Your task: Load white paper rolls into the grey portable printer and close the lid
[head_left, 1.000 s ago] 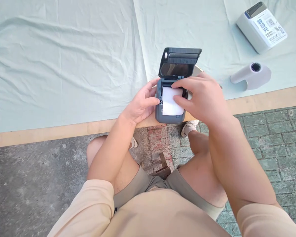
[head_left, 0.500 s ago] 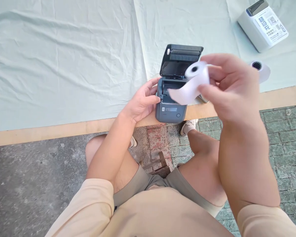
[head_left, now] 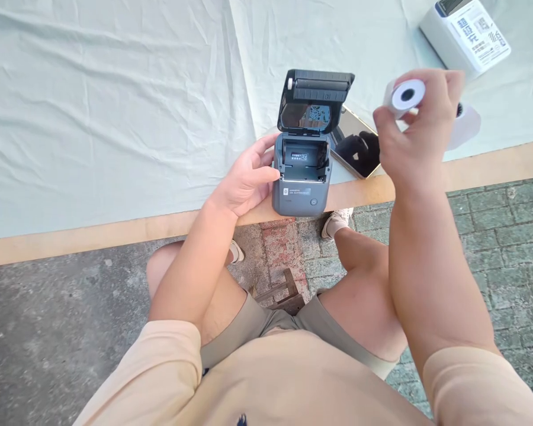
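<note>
A dark grey label printer (head_left: 300,198) stands at the table's near edge with its lid (head_left: 315,97) raised. Its paper bay shows bare inside. My left hand (head_left: 251,177) grips the printer's left side, thumb at the front corner of the bay. Up and to the right of the printer, my right hand (head_left: 421,130) holds a white paper roll (head_left: 400,97) between thumb and fingers. The roll's dark core hole faces me. Part of the roll is hidden by the fingers.
A smartphone (head_left: 357,142) lies right of the printer, its screen dark and reflecting. Another white roll (head_left: 466,127) rests behind my right hand. A white box-shaped device (head_left: 468,38) with a printed label sits at the back right. Pale cloth (head_left: 115,118) covers the table up to its wooden edge (head_left: 93,231).
My right hand has moved up and right, carrying the paper roll away from the printer. The loose paper tail no longer shows, and the phone is now visible. My left hand stays on the printer.
</note>
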